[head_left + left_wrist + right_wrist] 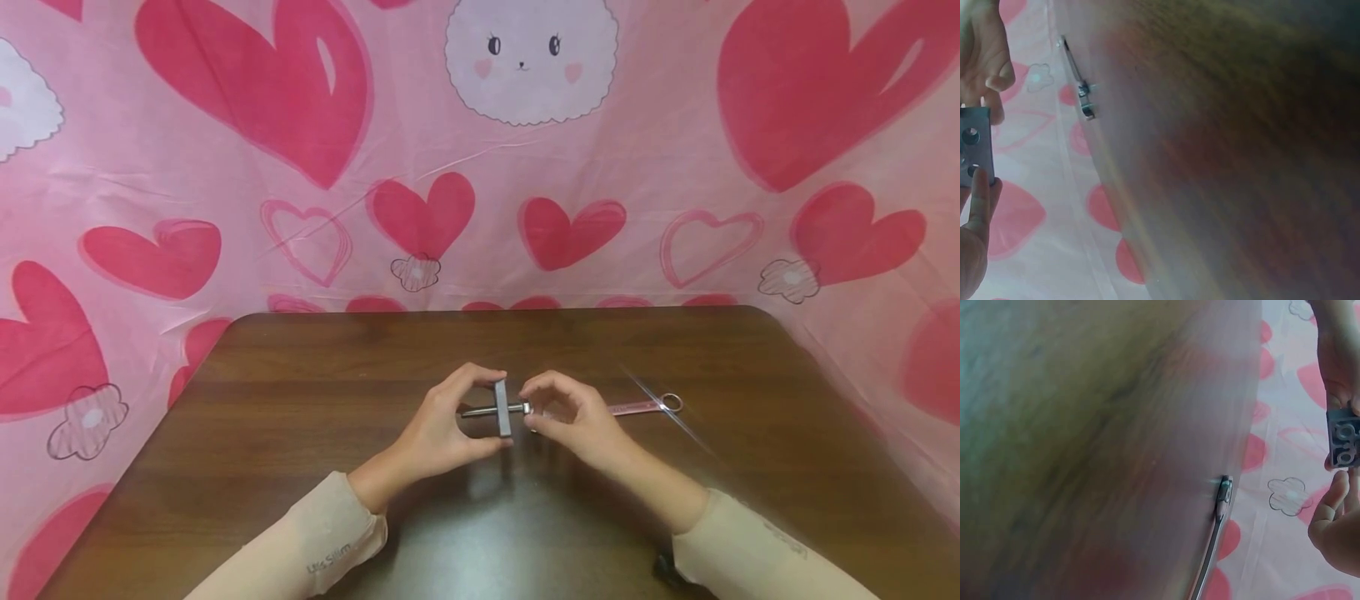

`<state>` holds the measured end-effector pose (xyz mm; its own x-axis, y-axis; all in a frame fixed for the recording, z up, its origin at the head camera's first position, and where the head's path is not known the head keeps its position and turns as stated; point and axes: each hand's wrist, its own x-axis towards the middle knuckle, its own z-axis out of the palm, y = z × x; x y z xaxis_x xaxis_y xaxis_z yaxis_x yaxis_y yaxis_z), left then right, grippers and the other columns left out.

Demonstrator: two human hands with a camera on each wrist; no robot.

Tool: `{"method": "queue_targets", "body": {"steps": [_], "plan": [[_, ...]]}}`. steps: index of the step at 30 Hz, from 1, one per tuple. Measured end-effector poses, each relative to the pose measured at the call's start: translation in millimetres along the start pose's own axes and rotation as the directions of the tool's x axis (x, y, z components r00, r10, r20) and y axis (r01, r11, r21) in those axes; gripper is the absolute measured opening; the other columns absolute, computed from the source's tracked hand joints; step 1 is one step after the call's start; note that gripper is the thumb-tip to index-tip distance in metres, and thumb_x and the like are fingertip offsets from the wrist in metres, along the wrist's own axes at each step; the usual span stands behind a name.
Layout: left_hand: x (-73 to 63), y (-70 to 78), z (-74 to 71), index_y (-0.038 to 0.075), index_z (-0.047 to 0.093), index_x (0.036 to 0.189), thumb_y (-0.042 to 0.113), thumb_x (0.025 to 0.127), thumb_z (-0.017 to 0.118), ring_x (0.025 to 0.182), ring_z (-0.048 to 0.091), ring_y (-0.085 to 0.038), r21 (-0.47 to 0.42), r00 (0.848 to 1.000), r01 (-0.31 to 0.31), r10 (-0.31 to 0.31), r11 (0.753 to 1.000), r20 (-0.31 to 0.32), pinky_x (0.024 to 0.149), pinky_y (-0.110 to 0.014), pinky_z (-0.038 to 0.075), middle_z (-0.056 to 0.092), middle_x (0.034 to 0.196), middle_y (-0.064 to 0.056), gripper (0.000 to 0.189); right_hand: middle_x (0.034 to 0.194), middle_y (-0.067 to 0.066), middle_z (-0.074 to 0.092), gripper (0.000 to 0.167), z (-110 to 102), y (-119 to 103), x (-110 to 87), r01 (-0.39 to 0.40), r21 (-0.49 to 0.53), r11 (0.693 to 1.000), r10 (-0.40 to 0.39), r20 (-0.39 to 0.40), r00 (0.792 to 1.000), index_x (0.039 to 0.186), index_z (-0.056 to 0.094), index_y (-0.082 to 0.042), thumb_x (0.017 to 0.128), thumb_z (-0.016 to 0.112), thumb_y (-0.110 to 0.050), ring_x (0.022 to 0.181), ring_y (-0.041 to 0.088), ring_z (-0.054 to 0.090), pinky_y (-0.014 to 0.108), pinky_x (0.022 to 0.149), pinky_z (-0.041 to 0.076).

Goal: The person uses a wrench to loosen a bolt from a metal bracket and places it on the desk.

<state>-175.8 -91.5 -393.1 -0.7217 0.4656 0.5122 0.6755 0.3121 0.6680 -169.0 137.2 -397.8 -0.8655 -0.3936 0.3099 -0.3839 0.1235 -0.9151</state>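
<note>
In the head view my left hand (442,421) holds a small grey metal plate (502,427) on edge, thumb below and fingers above. A silver bolt (480,412) passes through the plate, its shank sticking out toward my left palm. My right hand (577,417) pinches the bolt's head end, just right of the plate. Round holes show on the plate (984,150) in the left wrist view, with a fingertip across one. Cut-outs mark the plate's other face (1346,440) in the right wrist view. Both hands are above the table.
A wrench (637,407) with a ring end lies on the brown wooden table (300,358), right of and partly behind my right hand. A small black object (666,570) shows beside the right sleeve. A pink heart-patterned cloth (495,150) hangs behind the table.
</note>
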Motion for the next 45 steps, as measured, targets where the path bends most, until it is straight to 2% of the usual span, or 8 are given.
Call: {"method": "queue_targets", "body": {"steps": [8, 12, 19, 26, 30, 34, 40, 45], "plan": [[0.5, 1.6, -0.5, 0.011, 0.058, 0.125, 0.015, 0.066, 0.092, 0.110, 0.063, -0.015, 0.012, 1.000, -0.006, 0.006, 1.000, -0.002, 0.080, -0.032, 0.061, 0.065, 0.120, -0.004, 0.068, 0.103, 0.015, 0.066, 0.024, -0.4, 1.5, 1.9, -0.101, 0.011, 0.995, 0.101, -0.002, 0.995, 0.113, 0.062, 0.007, 0.093, 0.066, -0.007, 0.086, 0.010, 0.067, 0.031, 0.075, 0.061], [0.8, 1.7, -0.4, 0.012, 0.058, 0.126, 0.014, 0.066, 0.091, 0.110, 0.063, -0.015, 0.016, 1.000, -0.020, 0.020, 1.000, -0.003, 0.079, -0.033, 0.061, 0.065, 0.120, -0.005, 0.068, 0.089, 0.018, 0.069, 0.020, 1.7, 1.1, 4.0, -0.140, 0.042, 0.989, 0.140, -0.003, 0.990, 0.110, 0.063, 0.005, 0.099, 0.058, -0.012, 0.076, 0.013, 0.066, 0.030, 0.067, 0.057], [0.7, 0.6, 1.3, 0.010, 0.058, 0.126, 0.014, 0.066, 0.092, 0.111, 0.063, -0.015, 0.015, 0.999, -0.035, 0.035, 0.999, 0.004, 0.083, -0.030, 0.060, 0.065, 0.125, -0.002, 0.069, 0.070, 0.001, 0.064, 0.028, 6.7, 0.5, 6.7, -0.173, 0.097, 0.980, 0.174, -0.002, 0.985, 0.106, 0.059, 0.011, 0.103, 0.051, -0.015, 0.063, 0.010, 0.059, 0.029, 0.057, 0.052], [2.0, 1.2, 1.9, 0.011, 0.058, 0.126, 0.015, 0.066, 0.092, 0.110, 0.063, -0.015, 0.009, 1.000, -0.031, 0.031, 0.999, 0.003, 0.081, -0.033, 0.061, 0.065, 0.125, -0.003, 0.069, 0.080, -0.004, 0.066, 0.024, 6.9, -0.1, 7.0, -0.216, 0.089, 0.972, 0.220, -0.040, 0.975, 0.111, 0.058, 0.008, 0.100, 0.057, -0.014, 0.073, 0.011, 0.064, 0.027, 0.065, 0.054], [2.2, 0.5, 1.2, 0.011, 0.058, 0.127, 0.014, 0.067, 0.092, 0.110, 0.064, -0.017, -0.006, 1.000, -0.019, 0.019, 1.000, -0.001, 0.084, -0.032, 0.061, 0.065, 0.124, -0.006, 0.069, 0.096, 0.007, 0.068, 0.027, 5.6, -0.2, 5.0, -0.177, 0.066, 0.982, 0.180, -0.043, 0.983, 0.117, 0.056, 0.005, 0.095, 0.064, -0.008, 0.087, 0.015, 0.066, 0.028, 0.075, 0.056], [2.1, -0.5, 1.1, 0.010, 0.057, 0.128, 0.010, 0.067, 0.091, 0.108, 0.066, -0.020, -0.037, 1.000, -0.011, 0.011, 0.999, -0.006, 0.083, -0.029, 0.061, 0.064, 0.121, -0.011, 0.070, 0.108, 0.016, 0.063, 0.032, 4.9, -1.5, 2.8, -0.122, 0.051, 0.991, 0.124, -0.030, 0.992, 0.119, 0.057, 0.004, 0.090, 0.068, -0.002, 0.087, 0.012, 0.061, 0.025, 0.074, 0.056], [3.2, -1.5, 1.0, 0.012, 0.057, 0.129, 0.009, 0.067, 0.091, 0.107, 0.067, -0.021, -0.070, 1.000, -0.006, 0.006, 0.997, -0.012, 0.083, -0.032, 0.062, 0.064, 0.120, -0.011, 0.071, 0.104, 0.005, 0.060, 0.031, 5.0, -0.3, 3.0, -0.069, 0.042, 0.997, 0.070, -0.021, 0.997, 0.117, 0.058, 0.003, 0.087, 0.068, 0.005, 0.084, 0.010, 0.058, 0.024, 0.070, 0.056], [3.6, -1.7, 0.0, 0.010, 0.057, 0.128, 0.008, 0.067, 0.090, 0.107, 0.066, -0.022, -0.084, 1.000, 0.003, -0.004, 0.996, -0.017, 0.083, -0.028, 0.061, 0.064, 0.119, -0.013, 0.070, 0.098, 0.005, 0.067, 0.032, 2.8, 1.7, 3.9, -0.139, 0.071, 0.988, 0.139, 0.007, 0.990, 0.121, 0.056, 0.004, 0.092, 0.066, -0.004, 0.081, 0.012, 0.062, 0.028, 0.068, 0.056]]}}
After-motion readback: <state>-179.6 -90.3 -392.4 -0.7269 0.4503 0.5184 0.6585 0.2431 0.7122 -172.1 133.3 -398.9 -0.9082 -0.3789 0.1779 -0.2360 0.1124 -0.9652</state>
